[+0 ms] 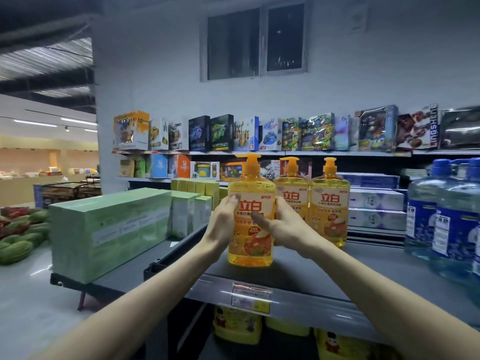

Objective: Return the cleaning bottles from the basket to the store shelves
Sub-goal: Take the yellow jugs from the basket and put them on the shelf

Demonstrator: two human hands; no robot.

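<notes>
An orange pump bottle of dish soap stands upright near the front of the grey shelf. My left hand grips its left side and my right hand grips its right side, thumbs across the label. Two matching orange bottles stand side by side just behind it, to the right. The basket is out of view.
Large green boxes fill the shelf's left part. Big blue water jugs stand at the right. White tissue packs lie behind. Toy boxes line the upper shelves. Yellow packs sit on the shelf below. Watermelons lie far left.
</notes>
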